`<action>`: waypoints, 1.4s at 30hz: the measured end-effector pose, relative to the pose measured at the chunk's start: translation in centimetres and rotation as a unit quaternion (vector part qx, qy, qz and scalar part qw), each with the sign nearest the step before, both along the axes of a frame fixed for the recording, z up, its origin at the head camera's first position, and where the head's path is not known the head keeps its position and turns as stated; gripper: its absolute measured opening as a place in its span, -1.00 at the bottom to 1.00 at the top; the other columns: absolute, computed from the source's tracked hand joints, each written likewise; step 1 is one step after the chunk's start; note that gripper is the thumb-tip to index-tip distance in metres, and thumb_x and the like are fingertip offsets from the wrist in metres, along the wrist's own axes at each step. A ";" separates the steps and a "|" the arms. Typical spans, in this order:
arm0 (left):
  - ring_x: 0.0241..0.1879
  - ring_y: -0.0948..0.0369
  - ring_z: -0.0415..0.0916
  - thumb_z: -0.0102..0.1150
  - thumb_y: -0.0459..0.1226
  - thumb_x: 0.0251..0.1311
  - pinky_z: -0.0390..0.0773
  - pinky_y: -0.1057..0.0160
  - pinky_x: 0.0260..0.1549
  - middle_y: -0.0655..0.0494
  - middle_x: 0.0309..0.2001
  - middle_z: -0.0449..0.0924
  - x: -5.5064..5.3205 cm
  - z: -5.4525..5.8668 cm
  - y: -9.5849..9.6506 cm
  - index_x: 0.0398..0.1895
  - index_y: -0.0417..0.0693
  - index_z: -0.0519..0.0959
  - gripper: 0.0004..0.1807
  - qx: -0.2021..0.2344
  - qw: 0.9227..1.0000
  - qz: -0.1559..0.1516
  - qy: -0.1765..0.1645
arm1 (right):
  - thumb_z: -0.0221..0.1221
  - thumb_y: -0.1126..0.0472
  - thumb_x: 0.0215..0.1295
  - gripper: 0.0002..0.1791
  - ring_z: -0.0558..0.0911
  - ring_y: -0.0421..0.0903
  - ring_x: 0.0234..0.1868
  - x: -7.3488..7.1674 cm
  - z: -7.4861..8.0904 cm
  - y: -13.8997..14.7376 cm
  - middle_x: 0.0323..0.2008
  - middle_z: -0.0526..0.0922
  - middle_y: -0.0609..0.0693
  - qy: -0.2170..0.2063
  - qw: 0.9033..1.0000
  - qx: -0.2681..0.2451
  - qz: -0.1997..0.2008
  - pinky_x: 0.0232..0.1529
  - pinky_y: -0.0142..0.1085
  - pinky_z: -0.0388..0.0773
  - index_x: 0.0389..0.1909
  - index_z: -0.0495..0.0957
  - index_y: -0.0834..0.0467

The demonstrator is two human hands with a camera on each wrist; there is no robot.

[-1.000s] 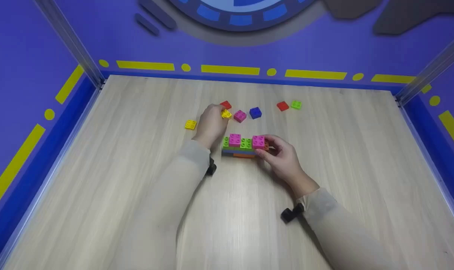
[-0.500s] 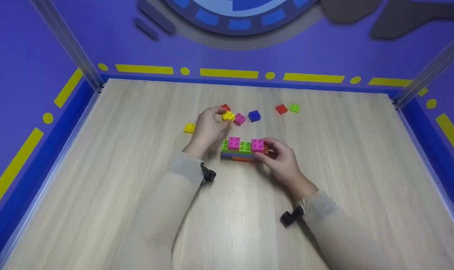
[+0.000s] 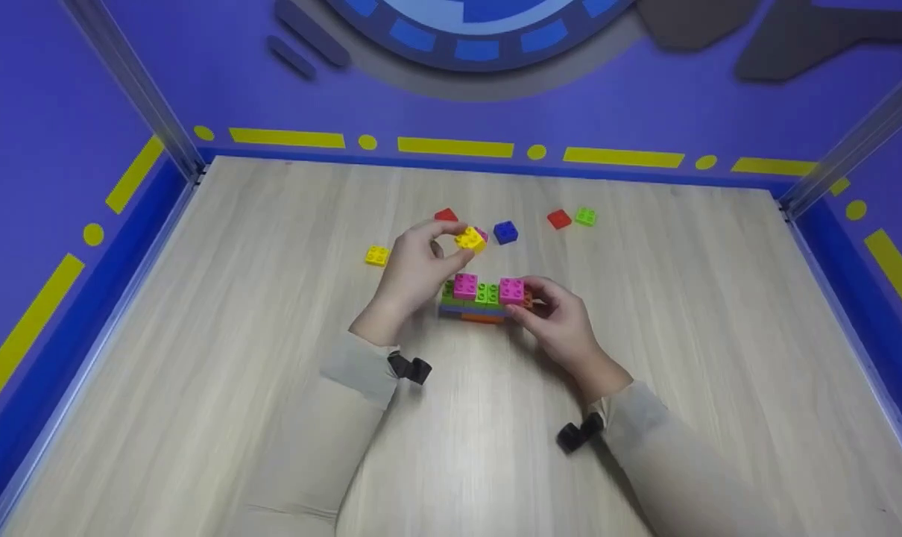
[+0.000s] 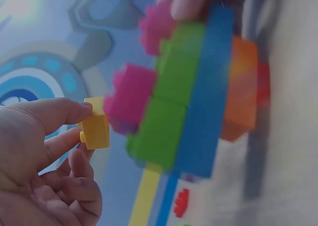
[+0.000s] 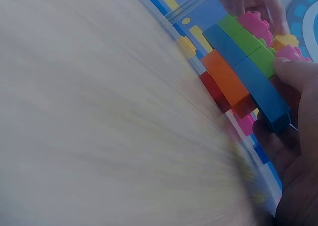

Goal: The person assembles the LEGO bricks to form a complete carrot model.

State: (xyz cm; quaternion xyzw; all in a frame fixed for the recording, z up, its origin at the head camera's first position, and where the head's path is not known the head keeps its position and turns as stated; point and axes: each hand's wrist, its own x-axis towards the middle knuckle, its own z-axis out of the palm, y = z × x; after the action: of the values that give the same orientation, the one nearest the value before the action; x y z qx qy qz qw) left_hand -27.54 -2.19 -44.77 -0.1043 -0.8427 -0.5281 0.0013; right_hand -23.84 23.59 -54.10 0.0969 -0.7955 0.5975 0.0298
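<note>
My left hand (image 3: 412, 268) pinches a yellow toy building brick (image 3: 470, 240) between thumb and fingers, held in the air behind the stack's left part. A stack of joined building bricks (image 3: 487, 294) is gripped at its right end by my right hand (image 3: 566, 322). Two pink bricks sit apart on its green layer. Blue bricks (image 4: 203, 107) lie under the green in the left wrist view, with an orange brick (image 4: 240, 92) and a red one beneath. The right hand's fingers hide part of the stack's right end.
Loose bricks lie behind the stack: yellow (image 3: 376, 256), red (image 3: 445, 215), blue (image 3: 505, 232), another red (image 3: 559, 218) and light green (image 3: 586, 216). A pink brick (image 3: 484, 234) is mostly hidden by the held yellow one. Blue-purple walls (image 3: 451, 112) border the wooden table (image 3: 197, 373).
My left hand has brought the yellow brick from among the loose bricks toward me and to the right, nearer the stack. The right hand keeps its grip on the stack, nearly still.
</note>
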 end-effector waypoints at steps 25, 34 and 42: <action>0.33 0.04 0.73 0.45 -0.30 0.53 0.73 0.02 0.41 0.01 0.33 0.72 2.2 1.1 0.6 0.39 -0.06 0.72 -0.59 -0.085 0.990 -0.116 0.009 | 0.52 0.20 0.48 -0.50 0.76 -0.07 0.16 -0.1 -0.2 0.0 0.25 0.82 0.10 0.020 0.999 0.029 -0.003 0.21 -0.51 0.69 0.37 0.71 0.19; 0.36 0.00 0.74 0.40 -0.35 0.56 0.73 0.01 0.42 -0.04 0.33 0.75 2.0 1.0 1.0 0.35 -0.11 0.74 -0.64 -0.102 0.985 -0.137 0.014 | 0.52 0.22 0.47 -0.50 0.76 -0.13 0.12 -0.1 -0.2 0.0 0.21 0.83 0.11 0.029 0.999 0.024 0.001 0.21 -0.49 0.69 0.36 0.71 0.20; 0.34 0.08 0.73 0.39 -0.33 0.57 0.74 0.18 0.37 0.00 0.34 0.74 2.1 0.8 1.3 0.35 -0.06 0.75 -0.64 -0.128 0.982 -0.141 0.005 | 0.53 0.20 0.47 -0.50 0.75 -0.10 0.13 -0.2 -0.3 0.1 0.23 0.82 0.12 0.035 0.999 0.033 0.000 0.22 -0.49 0.69 0.35 0.70 0.22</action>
State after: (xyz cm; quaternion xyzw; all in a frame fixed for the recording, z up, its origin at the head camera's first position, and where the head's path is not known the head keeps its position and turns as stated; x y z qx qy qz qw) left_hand -25.47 -0.85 -43.95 -0.2240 -0.8801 -0.4104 -0.0826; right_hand -24.00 23.65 -54.43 0.1192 -0.8129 0.5675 0.0544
